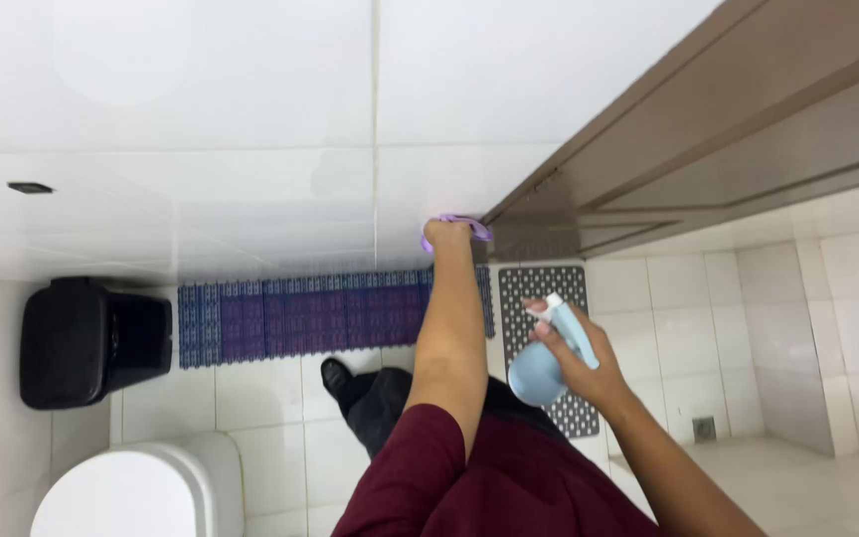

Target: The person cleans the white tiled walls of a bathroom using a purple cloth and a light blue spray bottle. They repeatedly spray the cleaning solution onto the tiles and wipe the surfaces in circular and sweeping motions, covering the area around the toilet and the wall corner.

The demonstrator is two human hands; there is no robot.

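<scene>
My left hand reaches forward and presses a purple cloth against the white tiled wall, low down beside the brown door frame. Most of the cloth is hidden behind the hand. My right hand holds a light blue spray bottle with a white nozzle, raised in front of me to the right of my left arm. Its nozzle points up and to the left, towards the wall. Both arms come out of dark red sleeves.
A black pedal bin stands at the left by the wall. A white toilet lid is at the lower left. A blue and purple mat and a grey patterned mat lie on the floor. A brown door is at the right, and a floor drain below it.
</scene>
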